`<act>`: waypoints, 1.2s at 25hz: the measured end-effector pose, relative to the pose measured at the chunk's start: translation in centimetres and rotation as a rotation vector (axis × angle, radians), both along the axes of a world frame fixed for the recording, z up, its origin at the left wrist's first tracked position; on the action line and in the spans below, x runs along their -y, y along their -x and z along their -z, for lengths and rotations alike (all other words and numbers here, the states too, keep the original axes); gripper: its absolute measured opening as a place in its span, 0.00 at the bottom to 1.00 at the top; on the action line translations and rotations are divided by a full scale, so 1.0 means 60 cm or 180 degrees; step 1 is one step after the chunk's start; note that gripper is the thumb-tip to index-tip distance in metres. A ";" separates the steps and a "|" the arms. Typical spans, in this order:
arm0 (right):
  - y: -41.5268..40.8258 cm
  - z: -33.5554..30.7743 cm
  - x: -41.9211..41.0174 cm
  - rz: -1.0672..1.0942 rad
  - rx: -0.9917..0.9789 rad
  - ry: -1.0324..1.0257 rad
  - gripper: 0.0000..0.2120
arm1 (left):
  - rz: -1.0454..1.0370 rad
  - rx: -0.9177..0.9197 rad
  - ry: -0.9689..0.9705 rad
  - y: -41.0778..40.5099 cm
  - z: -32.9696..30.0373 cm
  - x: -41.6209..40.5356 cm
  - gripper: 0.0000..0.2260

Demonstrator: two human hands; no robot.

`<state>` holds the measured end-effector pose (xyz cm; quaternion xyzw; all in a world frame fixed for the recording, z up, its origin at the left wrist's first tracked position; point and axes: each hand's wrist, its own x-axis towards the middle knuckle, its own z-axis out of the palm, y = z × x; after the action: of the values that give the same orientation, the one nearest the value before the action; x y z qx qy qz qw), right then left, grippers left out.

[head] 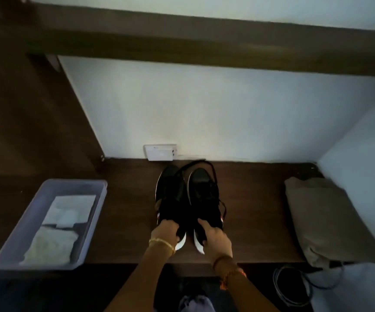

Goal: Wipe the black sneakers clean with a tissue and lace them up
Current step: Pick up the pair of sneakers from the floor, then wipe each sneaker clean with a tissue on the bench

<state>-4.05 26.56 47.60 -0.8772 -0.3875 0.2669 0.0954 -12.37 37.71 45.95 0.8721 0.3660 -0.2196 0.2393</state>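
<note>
Two black sneakers with white soles stand side by side on the dark wooden desk (pixel 125 221), toes toward the wall. My left hand (pixel 165 230) grips the heel collar of the left sneaker (pixel 170 194). My right hand (pixel 214 236) grips the heel collar of the right sneaker (pixel 204 192). Loose black laces (pixel 201 164) loop out past the toes and down the right shoe's side. White tissues (pixel 69 212) lie in a pale plastic tray (pixel 13 251) at the left.
A tan cloth bag (pixel 326 219) lies at the desk's right end by the wall. A white wall socket (pixel 159 152) sits just behind the shoes. A dark shelf (pixel 204 48) runs overhead. Cables (pixel 294 287) coil below the desk's front edge.
</note>
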 end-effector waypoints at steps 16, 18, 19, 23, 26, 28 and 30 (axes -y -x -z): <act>0.107 -0.035 0.030 -0.0155 -0.0007 -0.1306 0.16 | -0.0802 0.0825 -0.0710 0.149 -0.070 0.054 0.16; 0.115 -0.033 0.009 -0.0252 -0.0058 -0.1356 0.15 | -0.1002 0.0986 -0.0567 0.153 -0.058 0.036 0.16; 0.119 -0.027 -0.002 -0.0305 -0.0090 -0.1368 0.15 | -0.1117 0.1076 -0.0486 0.156 -0.049 0.026 0.17; 0.143 0.006 -0.057 -0.0540 -0.0279 -0.1300 0.14 | -0.1548 0.1210 -0.0362 0.191 -0.012 -0.022 0.14; 0.176 0.023 -0.116 -0.0474 -0.0576 -0.1393 0.12 | -0.1960 0.1157 -0.0377 0.251 0.012 -0.068 0.14; 0.204 0.030 -0.163 -0.0497 -0.0714 -0.1452 0.10 | -0.2274 0.1128 -0.0417 0.291 0.024 -0.107 0.13; 0.237 0.038 -0.216 -0.0635 -0.0795 -0.1463 0.08 | -0.2466 0.1110 -0.0461 0.326 0.034 -0.149 0.13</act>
<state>-18.26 39.52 45.30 -0.7503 -0.5077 0.2862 0.3121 -31.92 46.65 43.93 0.7089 0.6350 0.0633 0.3004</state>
